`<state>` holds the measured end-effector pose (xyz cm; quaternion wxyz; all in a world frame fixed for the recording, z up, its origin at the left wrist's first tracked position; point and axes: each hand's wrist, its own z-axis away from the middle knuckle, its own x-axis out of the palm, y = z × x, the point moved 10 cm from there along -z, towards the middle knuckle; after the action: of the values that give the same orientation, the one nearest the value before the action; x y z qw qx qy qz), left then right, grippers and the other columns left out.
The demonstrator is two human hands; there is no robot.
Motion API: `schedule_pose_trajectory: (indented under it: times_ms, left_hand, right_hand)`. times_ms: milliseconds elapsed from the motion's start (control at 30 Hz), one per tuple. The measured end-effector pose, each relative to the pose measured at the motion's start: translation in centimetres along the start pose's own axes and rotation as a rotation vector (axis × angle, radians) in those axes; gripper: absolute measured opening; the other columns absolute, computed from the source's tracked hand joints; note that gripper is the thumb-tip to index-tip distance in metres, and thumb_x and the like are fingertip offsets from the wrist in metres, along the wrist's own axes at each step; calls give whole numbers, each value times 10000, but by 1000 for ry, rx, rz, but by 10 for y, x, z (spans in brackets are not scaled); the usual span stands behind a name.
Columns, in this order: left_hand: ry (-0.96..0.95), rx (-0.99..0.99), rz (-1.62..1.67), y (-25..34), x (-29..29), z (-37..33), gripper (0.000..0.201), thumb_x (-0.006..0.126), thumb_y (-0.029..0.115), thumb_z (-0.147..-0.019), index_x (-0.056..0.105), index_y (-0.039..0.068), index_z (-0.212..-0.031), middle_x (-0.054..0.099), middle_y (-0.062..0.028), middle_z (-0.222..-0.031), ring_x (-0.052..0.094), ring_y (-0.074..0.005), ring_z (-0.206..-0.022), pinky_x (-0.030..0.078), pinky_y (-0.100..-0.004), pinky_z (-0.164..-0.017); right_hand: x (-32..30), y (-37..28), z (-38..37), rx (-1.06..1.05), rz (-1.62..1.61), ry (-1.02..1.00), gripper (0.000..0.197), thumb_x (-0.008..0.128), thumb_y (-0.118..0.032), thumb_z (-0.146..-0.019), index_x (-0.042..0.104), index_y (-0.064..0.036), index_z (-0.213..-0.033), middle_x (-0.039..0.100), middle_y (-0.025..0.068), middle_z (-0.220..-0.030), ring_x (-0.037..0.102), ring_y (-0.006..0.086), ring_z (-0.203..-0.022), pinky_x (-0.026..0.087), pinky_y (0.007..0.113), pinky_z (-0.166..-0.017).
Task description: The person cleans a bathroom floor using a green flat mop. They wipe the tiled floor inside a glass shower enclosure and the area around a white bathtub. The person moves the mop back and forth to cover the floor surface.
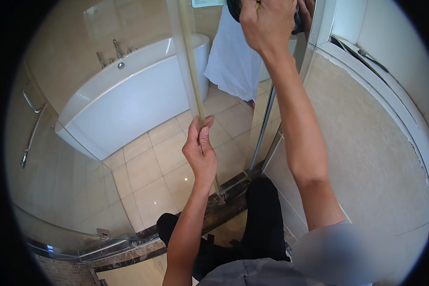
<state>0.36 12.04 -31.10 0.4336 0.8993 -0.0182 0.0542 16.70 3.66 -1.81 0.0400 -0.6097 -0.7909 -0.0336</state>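
Note:
My left hand is closed on the upright edge of a glass shower door, thumb and fingers pinching its pale yellowish strip. Up by the top edge of the picture, my right hand grips a dark, rounded object. The picture's edge and my fingers hide most of that object, so its kind does not show. Close to this hand stands a narrow upright panel with a dark metal edge, and what looks like a reflection of fingers appears beside it. A white sheet hangs beyond the door.
A white bathtub with a chrome tap stands at the left on beige floor tiles. Curved glass with a metal handle is at the far left. A dark stone sill runs by my knees. A toothbrush lies on the right ledge.

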Motion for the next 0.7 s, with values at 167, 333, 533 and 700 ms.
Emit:
schedule_pose_trajectory:
  times_ms: [167, 333, 533, 700]
  left_hand:
    - [-8, -32, 22, -3, 3, 3, 343, 448, 113, -1004, 462, -31, -1315, 651, -152, -1137, 629, -250, -1069, 468, -320, -898]
    - [59, -29, -19, 7, 3, 11, 378, 469, 60, -965, 432, -39, -1328, 590, -169, -1237, 578, -264, -1143, 436, -354, -956]
    - [67, 455, -200, 43, -8, 65, 271, 529, 24, -905, 560, -35, -1168, 580, -184, -1226, 542, -276, -1172, 430, -385, -933]
    - [-467, 318, -467, -10, 69, 108, 217, 628, 28, -785, 667, -29, -991, 602, -203, -1202, 543, -362, -1162, 442, -406, -965]
  right_hand:
    - [21, 17, 122, 43, -36, -52, 634, 573, -118, -842, 371, -102, -1443, 259, 205, -1520, 206, 463, -1395, 173, 536, -1114]
    - [9, 24, 262, 289, -109, -248, 783, 628, -100, -740, 327, -105, -1463, 162, 277, -1531, 114, 515, -1400, 106, 609, -1106]
    - [-1, 10, 411, 469, -106, -367, 793, 603, -95, -750, 281, -93, -1475, 156, 299, -1520, 125, 523, -1392, 95, 633, -1104]
    - [-4, -13, 442, 550, -90, -375, 667, 549, -260, -876, 290, -160, -1482, 214, 249, -1513, 177, 494, -1385, 166, 642, -1083]
